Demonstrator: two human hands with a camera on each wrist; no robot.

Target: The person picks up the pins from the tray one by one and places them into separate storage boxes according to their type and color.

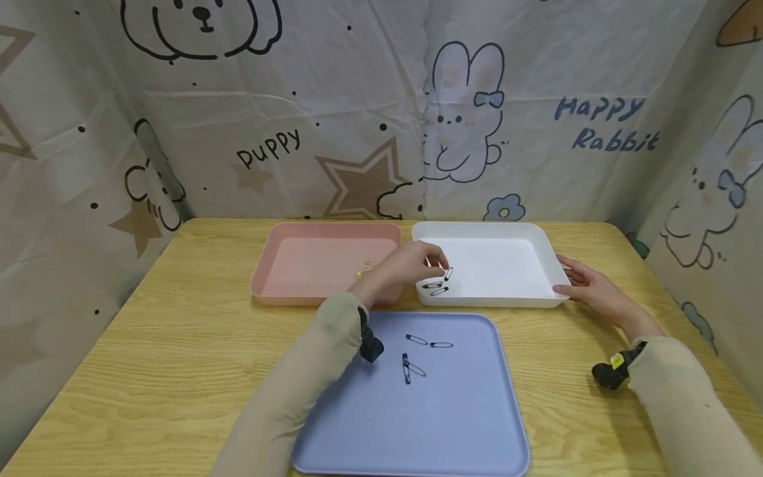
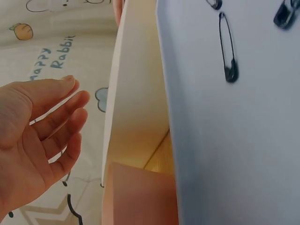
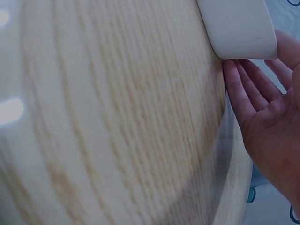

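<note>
My left hand (image 1: 411,262) reaches over the left end of a white tray (image 1: 495,299), its fingers loosely bent. In the left wrist view, thumb and fingertips are apart with nothing showing between them. Right by those fingertips in the head view is a black safety pin (image 1: 449,273), tilted. More black safety pins (image 1: 439,291) lie below it in the tray's near left corner. My right hand (image 1: 602,298) holds the white tray's right end, thumb at the rim and fingers along the outer side. Several black safety pins (image 1: 442,345) lie on a blue tray (image 1: 411,430).
To the left of the white tray stands a pink tray (image 1: 310,299), with gold safety pins (image 1: 359,273) in its right part, partly behind my left arm. The blue tray lies in front of both. The wooden table (image 1: 149,371) backs onto a printed curtain (image 1: 357,86).
</note>
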